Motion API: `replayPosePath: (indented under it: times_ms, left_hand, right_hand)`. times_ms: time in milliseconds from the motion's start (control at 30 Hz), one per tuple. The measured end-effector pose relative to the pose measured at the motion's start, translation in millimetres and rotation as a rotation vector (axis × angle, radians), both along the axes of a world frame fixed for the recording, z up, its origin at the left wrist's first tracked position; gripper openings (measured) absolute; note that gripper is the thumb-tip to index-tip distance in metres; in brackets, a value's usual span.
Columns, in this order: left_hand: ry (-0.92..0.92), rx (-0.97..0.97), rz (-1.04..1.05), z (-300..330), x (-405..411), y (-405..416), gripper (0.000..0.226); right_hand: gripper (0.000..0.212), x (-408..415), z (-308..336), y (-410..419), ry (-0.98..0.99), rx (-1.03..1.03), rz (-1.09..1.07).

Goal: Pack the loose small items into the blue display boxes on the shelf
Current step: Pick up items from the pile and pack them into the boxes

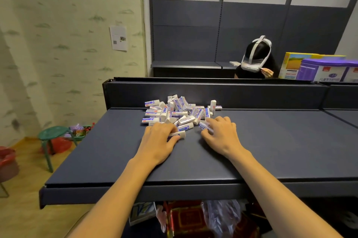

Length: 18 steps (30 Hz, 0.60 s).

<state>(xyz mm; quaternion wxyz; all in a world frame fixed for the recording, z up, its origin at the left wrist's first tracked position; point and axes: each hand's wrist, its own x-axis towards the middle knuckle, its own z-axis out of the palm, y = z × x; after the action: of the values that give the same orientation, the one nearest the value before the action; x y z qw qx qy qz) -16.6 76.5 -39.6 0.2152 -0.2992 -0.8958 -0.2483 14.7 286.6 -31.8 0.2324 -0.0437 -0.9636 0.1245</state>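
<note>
A pile of small white erasers (175, 111) in blue-printed sleeves lay at mid-frame on the dark shelf (271, 140), against its back wall. The left hand (159, 137) rested at the pile's near edge, fingers curled over one eraser (179, 134), while the right hand (220, 134) just beside it curled its fingers round another (205, 125). At upper right a person wearing a headset (254, 59) sat behind the shelf, near colourful boxes (317, 68); a green stool (52, 135) stood at lower left.
</note>
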Motion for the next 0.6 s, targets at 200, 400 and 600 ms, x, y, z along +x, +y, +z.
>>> replayPosePath:
  times_ms: [200,400,600]
  left_hand:
    - [0.012,0.003,-0.026,0.8,0.9,-0.9,0.014]
    - [0.018,0.016,-0.067,2.4,2.5,-4.0,0.021]
    - [0.025,0.043,-0.117,4.1,4.8,-7.7,0.028]
  right_hand:
    - [0.027,2.8,5.3,-2.8,0.025,-0.204,0.032]
    - [0.023,18.3,4.8,-6.0,0.071,-0.558,0.078]
    - [0.03,52.9,7.8,4.2,0.075,-0.524,0.159]
